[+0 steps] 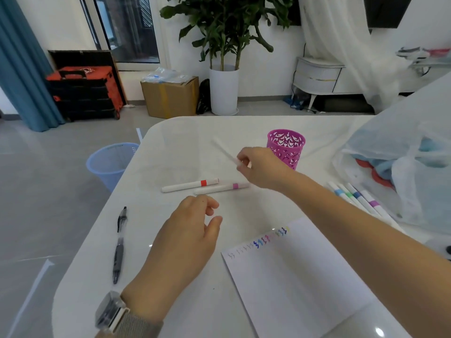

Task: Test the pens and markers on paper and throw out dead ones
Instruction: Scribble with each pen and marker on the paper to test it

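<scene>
Two markers lying mid-table: red-band marker [190, 185] & pink-band marker [222, 188], long axes running left–right, just ahead of left hand [188, 230], hovering w/ fingers loosely curled, holding nothing. Nearer than right hand [258, 167], pinching blurred white marker [225, 151], angling toward far-left edge, bin [109, 162] side.

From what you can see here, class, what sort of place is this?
Probably a living room at home: a potted plant by the wall, blue curtains, and a white cabinet beyond the white table.

White table [185, 147] (markers [190, 185], paper [292, 276])
</scene>
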